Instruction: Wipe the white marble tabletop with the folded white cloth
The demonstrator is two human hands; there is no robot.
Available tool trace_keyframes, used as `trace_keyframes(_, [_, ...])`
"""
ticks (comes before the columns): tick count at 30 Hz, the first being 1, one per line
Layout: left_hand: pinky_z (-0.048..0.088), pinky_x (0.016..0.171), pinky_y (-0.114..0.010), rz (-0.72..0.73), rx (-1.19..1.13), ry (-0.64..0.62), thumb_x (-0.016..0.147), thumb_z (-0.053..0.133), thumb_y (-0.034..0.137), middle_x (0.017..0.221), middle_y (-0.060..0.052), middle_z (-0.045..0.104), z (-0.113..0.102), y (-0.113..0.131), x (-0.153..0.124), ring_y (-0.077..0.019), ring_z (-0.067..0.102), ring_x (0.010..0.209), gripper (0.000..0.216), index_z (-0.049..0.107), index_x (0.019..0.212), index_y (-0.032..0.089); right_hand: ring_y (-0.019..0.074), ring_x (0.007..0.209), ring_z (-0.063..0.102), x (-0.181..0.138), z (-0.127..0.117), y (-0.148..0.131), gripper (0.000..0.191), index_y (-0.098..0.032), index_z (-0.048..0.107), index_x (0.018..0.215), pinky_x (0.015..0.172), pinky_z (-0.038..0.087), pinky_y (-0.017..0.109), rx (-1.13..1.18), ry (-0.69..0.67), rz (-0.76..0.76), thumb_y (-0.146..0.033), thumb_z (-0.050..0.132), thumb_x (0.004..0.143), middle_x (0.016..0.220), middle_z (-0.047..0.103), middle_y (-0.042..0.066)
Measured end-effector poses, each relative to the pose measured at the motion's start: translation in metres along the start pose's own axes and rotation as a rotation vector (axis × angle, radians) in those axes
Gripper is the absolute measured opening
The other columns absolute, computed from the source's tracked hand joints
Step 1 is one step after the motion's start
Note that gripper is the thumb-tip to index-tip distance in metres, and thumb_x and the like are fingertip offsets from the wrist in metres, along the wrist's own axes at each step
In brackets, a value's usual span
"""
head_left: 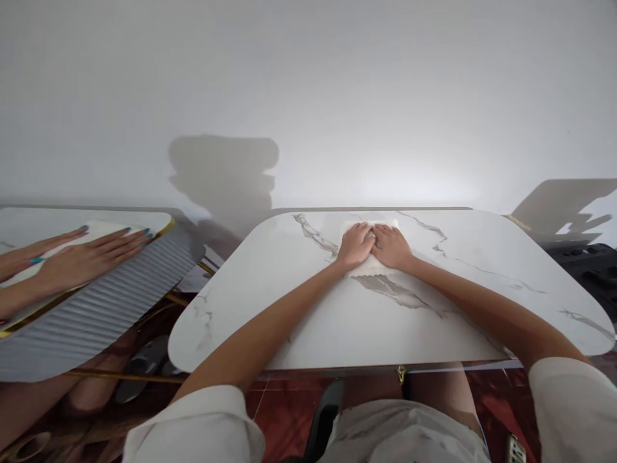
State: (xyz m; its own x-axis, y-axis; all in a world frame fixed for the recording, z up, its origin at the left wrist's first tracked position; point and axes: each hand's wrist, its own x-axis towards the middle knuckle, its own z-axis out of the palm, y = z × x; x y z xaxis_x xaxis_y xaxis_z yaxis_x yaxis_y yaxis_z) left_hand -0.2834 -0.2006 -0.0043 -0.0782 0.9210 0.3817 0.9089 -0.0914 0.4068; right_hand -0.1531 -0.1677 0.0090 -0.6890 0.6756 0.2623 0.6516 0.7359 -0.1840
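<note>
A white folded cloth or tissue (pixel 373 265) lies flat near the far middle of a white marble-patterned table (pixel 299 321). On its left part rests my left hand (pixel 357 246), palm down, fingers laid forward. Beside it, my right hand (pixel 389 245) presses palm down on the right part of the same cloth. The two hands touch or nearly touch at the thumbs and index fingers. Both palms are hidden from above. Brown-grey veins mark the tabletop around the cloth.
At left, another person's hands (pixel 96 254) lie on a white sheet or cloth on a second table with a ribbed grey side (pixel 120 308) and gold trim. A pale wall (pixel 337 128) stands behind both tables. Dark objects (pixel 595 273) sit at the far right.
</note>
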Motion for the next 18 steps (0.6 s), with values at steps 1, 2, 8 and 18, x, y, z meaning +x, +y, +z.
trace_keyframes(1, [0.036,0.109,-0.038,0.033,-0.007,0.004,0.087,0.04,0.02,0.129,-0.006,0.059,0.0,-0.01,0.014,-0.0218,0.049,0.124,0.034,0.062,0.114,0.021,0.0254,0.132,0.038,0.016,0.004,0.002,0.048,-0.007,0.047,0.134,0.109,0.025,0.042,-0.006,0.019,0.015,-0.027,0.036,0.092,0.142,0.048,0.015])
trace_keyframes(2, [0.036,0.109,-0.037,0.049,-0.014,0.011,0.088,0.039,0.02,0.126,-0.007,0.061,-0.001,-0.02,0.026,-0.0215,0.05,0.122,0.034,0.063,0.112,0.02,0.0254,0.13,0.039,0.031,0.009,0.003,0.046,-0.008,0.049,0.132,0.108,0.026,0.041,-0.009,0.036,0.03,-0.027,0.035,0.093,0.14,0.05,0.015])
trace_keyframes(8, [0.038,0.105,-0.032,0.0,-0.063,0.049,0.089,0.036,0.02,0.122,-0.005,0.064,-0.005,-0.07,0.077,-0.0199,0.054,0.117,0.036,0.064,0.111,0.02,0.0256,0.128,0.041,0.103,0.027,0.003,0.043,-0.009,0.051,0.129,0.106,0.027,0.04,-0.002,0.055,0.063,-0.028,0.034,0.094,0.137,0.052,0.013])
trace_keyframes(18, [0.042,0.097,-0.031,0.008,-0.053,0.033,0.09,0.031,0.022,0.113,-0.005,0.069,-0.007,-0.084,0.096,-0.0203,0.06,0.107,0.038,0.067,0.101,0.02,0.0279,0.122,0.045,0.131,0.04,0.003,0.041,-0.009,0.055,0.124,0.104,0.029,0.042,-0.012,0.071,0.103,-0.027,0.032,0.095,0.128,0.058,0.016])
